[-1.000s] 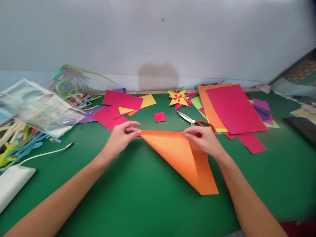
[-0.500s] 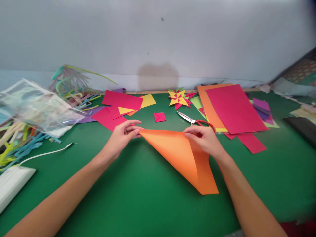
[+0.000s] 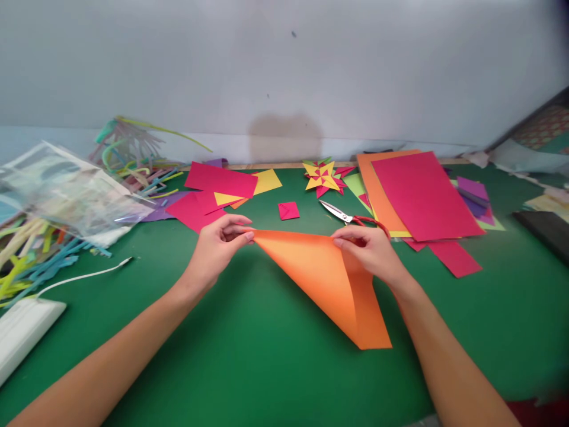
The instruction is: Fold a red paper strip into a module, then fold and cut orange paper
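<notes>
An orange sheet of paper (image 3: pixel 315 267) is bent over diagonally, its fold bowing toward me above the green table. My left hand (image 3: pixel 224 243) pinches the pointed far-left corner between thumb and fingers. At the far edge, my right hand (image 3: pixel 367 246) grips the sheet where its layers meet. Just behind the right hand lie scissors (image 3: pixel 342 213) with red handles, blades pointing left and partly spread. A small folded pink paper square (image 3: pixel 288 210) rests beyond the sheet, between the hands. Farther back sits a yellow and red folded paper star (image 3: pixel 322 177).
Red sheets (image 3: pixel 427 196) overlap orange ones at the right. Red and yellow papers (image 3: pixel 222 179) lie at back left. Pipe cleaners (image 3: pixel 40 255) and a clear plastic bag (image 3: pixel 66 190) fill the left side, near a white power bank (image 3: pixel 31 332) with a cable.
Almost nothing differs. Both hands keep their hold, and the lower end of the orange paper has shifted very slightly left; the view has moved a touch.
</notes>
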The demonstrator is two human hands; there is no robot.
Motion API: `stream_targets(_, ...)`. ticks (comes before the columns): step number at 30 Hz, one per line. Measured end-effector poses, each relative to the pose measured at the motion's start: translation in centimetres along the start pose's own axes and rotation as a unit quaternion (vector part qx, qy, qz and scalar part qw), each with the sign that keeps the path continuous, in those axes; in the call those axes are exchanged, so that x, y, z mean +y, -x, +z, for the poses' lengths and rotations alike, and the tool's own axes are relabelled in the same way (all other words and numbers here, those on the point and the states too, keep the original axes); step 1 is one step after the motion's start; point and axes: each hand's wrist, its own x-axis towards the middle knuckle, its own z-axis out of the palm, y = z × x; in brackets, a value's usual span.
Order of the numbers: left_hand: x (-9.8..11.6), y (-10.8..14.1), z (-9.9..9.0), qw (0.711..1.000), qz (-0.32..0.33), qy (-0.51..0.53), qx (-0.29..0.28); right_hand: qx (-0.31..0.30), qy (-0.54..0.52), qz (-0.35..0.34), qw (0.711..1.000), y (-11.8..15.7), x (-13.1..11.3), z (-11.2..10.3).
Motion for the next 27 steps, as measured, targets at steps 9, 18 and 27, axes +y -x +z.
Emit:
stream_targets(9, 0.56, 0.17, 0.4, 0.998, -0.04, 0.048, 0.012, 0.006, 0.001, 0.002, 1.0, -0.02, 0.2, -0.06)
stream_targets(18, 0.46, 0.36, 0.54, 0.996, -0.049, 0.068, 0.008, 0.008, -0.003, 0.006, 1.0, -0.07, 0.2, -0.1)
stream_targets(27, 0.01, 0.18, 0.29, 0.998, -0.033, 0.059, -0.013, 0.004, 0.0, 0.0, 1.0, -0.05, 0.25, 0.04)
